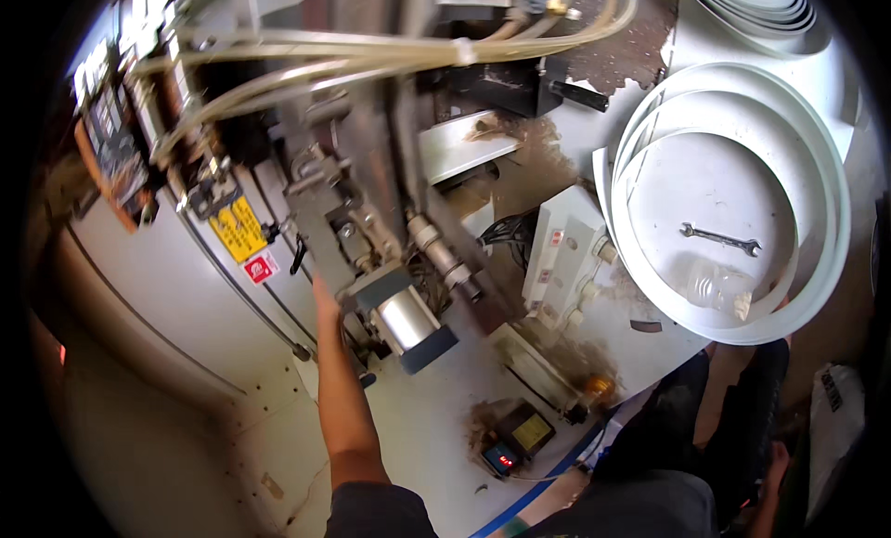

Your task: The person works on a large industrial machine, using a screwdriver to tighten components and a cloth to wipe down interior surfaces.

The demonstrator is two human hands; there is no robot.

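My left arm reaches up from the lower edge to the machine. My left hand [325,299] is at the left side of a pneumatic cylinder [406,318] with a silver body and dark end blocks. Machine parts and blur hide its fingers, so its grip does not show. At the lower right, beside my dark trousers, a bit of skin that seems to be my right hand [778,466] hangs low, its fingers unclear. Right of the machine lies a large coil of pale strip [824,250]. Inside it are an open-ended wrench [720,238] and a clear plastic container [716,285].
Pale air hoses [371,55] cross above the machine. A yellow label [238,230] marks its left side. A white switch box [563,259] stands near the coil. Close to the table's blue front edge sits a small black device with a red display [502,458].
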